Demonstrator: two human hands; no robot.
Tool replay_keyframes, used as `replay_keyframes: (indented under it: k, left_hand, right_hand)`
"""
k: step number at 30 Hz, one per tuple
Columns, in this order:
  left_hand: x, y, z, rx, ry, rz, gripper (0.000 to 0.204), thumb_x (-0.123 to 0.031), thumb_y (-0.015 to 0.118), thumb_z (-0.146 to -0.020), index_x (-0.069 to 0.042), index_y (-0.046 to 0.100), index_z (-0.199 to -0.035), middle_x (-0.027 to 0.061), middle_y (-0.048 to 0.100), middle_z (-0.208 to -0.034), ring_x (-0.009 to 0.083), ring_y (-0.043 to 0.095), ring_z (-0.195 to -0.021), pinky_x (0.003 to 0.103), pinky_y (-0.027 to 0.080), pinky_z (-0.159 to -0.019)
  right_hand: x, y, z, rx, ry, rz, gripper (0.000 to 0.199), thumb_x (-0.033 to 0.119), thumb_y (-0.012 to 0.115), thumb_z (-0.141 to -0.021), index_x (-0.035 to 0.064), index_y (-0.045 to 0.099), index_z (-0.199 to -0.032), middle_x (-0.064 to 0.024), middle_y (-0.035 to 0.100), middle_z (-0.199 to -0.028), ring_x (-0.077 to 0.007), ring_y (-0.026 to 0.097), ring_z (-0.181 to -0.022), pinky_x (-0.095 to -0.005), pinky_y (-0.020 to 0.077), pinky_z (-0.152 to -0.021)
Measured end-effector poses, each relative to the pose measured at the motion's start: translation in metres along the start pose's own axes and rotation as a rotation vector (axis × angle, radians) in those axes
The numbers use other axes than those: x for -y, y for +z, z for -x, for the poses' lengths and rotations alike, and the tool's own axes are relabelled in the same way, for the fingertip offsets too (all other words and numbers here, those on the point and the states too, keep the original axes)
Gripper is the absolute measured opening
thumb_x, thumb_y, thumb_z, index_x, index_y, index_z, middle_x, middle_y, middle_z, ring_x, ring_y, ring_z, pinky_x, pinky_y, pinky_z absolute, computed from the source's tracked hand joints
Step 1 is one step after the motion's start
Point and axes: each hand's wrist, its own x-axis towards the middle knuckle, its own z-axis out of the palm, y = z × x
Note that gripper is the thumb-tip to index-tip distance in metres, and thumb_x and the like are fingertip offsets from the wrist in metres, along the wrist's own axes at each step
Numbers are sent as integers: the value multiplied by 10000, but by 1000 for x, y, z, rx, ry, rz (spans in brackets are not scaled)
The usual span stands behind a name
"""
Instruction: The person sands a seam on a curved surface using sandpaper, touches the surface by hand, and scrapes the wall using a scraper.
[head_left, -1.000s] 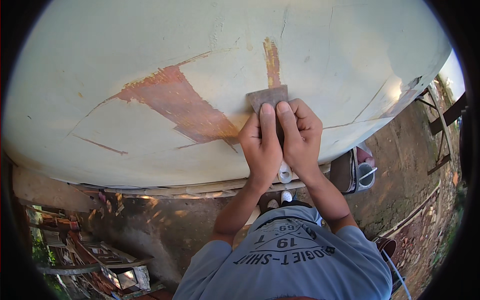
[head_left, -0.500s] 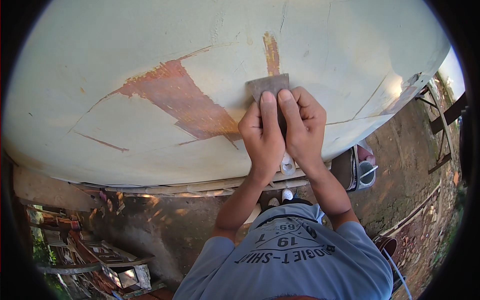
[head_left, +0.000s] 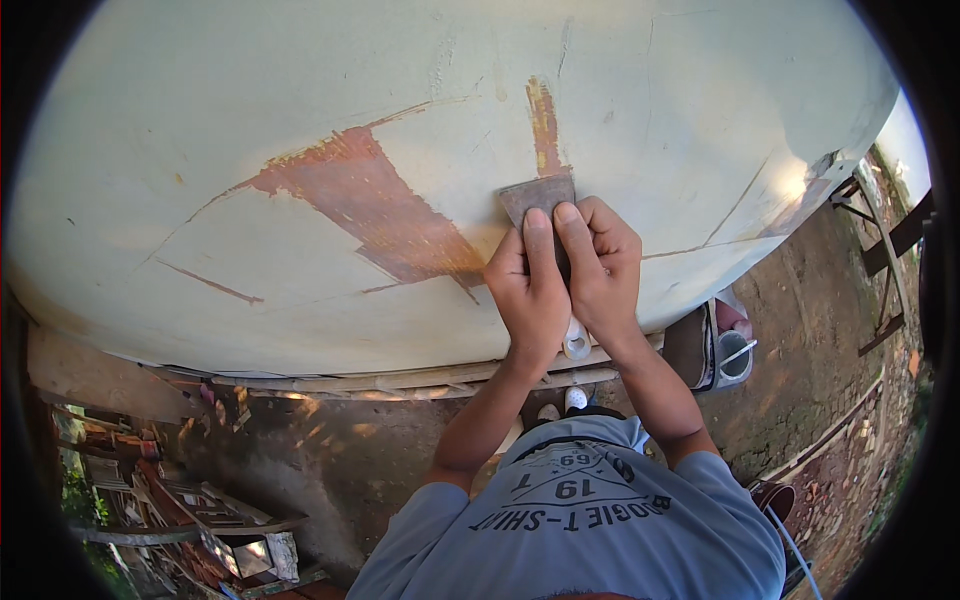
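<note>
Both hands grip one scraper (head_left: 541, 196) with a wide dark metal blade. The pale end of its handle (head_left: 576, 342) shows below my wrists. My left hand (head_left: 530, 290) and my right hand (head_left: 604, 270) are closed around it side by side, with both thumbs pressed on the blade. The blade's edge rests on a large curved, pale painted surface (head_left: 330, 60). Directly beyond the edge runs a narrow bared strip (head_left: 543, 125), reddish brown with yellow streaks. A wider bared reddish-brown patch (head_left: 375, 200) lies left of my hands.
A pale rail (head_left: 350, 387) runs beneath the curved surface's near edge. A grey bucket (head_left: 735, 358) stands beside a dark bag (head_left: 688, 345) on the dirt ground at right. Scrap wood (head_left: 190, 510) is piled at lower left. A dark metal frame (head_left: 885, 250) stands far right.
My hands have drawn the scraper slightly toward me across the surface. The narrow bared strip ahead of the blade is a little longer. The view has shifted slightly.
</note>
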Motion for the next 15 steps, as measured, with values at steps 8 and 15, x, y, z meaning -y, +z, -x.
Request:
replay_keyframes:
  k: [8, 15]
  left_hand:
    - [1, 3, -3, -25, 27, -6, 379, -203, 499, -1063, 19, 546, -760, -22, 517, -628, 28, 399, -633, 252, 348, -516]
    - [-1, 1, 1, 3, -7, -21, 417, -240, 488, -1072, -5, 528, -730, -50, 497, -654, 24, 401, -662, 251, 349, -545]
  right_hand:
    - [0, -2, 1, 16, 3, 55, 330, 155, 580, -1009, 7, 540, -717, 55, 468, -614, -22, 360, -599, -240, 307, -490]
    - [6, 1, -3, 21, -37, 14, 324, 153, 577, -1010, 3, 550, -723, 44, 464, -597, -24, 368, -599, -240, 320, -495]
